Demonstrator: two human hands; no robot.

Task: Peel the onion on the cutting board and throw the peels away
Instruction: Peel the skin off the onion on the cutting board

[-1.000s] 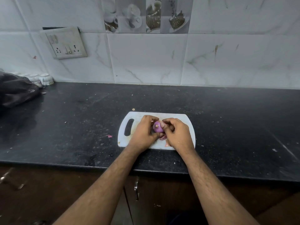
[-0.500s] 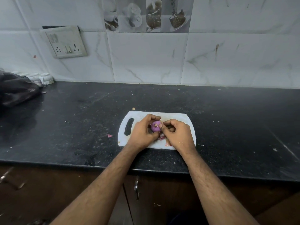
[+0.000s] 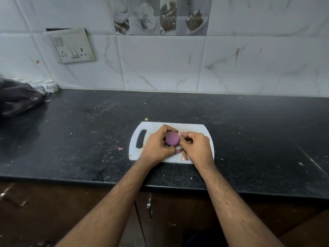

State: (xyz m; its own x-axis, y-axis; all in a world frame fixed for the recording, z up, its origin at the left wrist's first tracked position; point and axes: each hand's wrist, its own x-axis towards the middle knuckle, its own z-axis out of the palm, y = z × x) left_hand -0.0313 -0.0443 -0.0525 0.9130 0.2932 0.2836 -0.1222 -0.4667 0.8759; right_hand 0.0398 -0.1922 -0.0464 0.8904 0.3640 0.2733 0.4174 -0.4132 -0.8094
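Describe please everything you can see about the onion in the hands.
The onion is small, round and purple, with a smooth, matte surface where the outer skin is already gone. It is held just above the white cutting board. The left hand cups it from the left and below, while the right hand touches its right side, fingers pinched there. Loose pinkish peels lie under and beside it. Its lower part is hidden.

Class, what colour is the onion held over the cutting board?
Purple, smooth onion, seen in the head view.
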